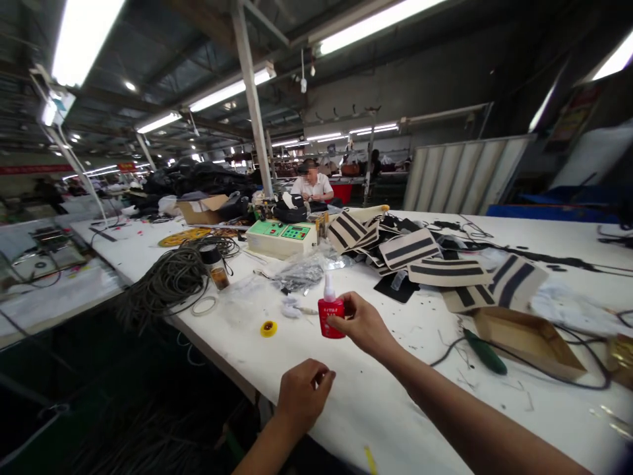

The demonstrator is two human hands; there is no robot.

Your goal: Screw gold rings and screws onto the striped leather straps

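My right hand (366,324) grips a small red glue bottle (330,318) between thumb and fingers, holding it upright above the white table. White lettering marks its front, and a pale nozzle with a clear cap tops it. Lower and to the left, my left hand (302,396) is near the table's front edge with curled fingers, thumb close to the index finger. Whether anything small sits in that pinch is hidden. A yellow tape roll (268,328) lies on the table left of the bottle, and crumpled white material (291,307) lies just behind it.
Coiled dark cord (171,280) hangs over the left edge beside a jar (217,272). Behind stands a machine with a green panel (281,239). Striped pieces (445,272), a cardboard tray (529,338) and a green-handled tool (484,353) lie right. A person (312,185) sits across.
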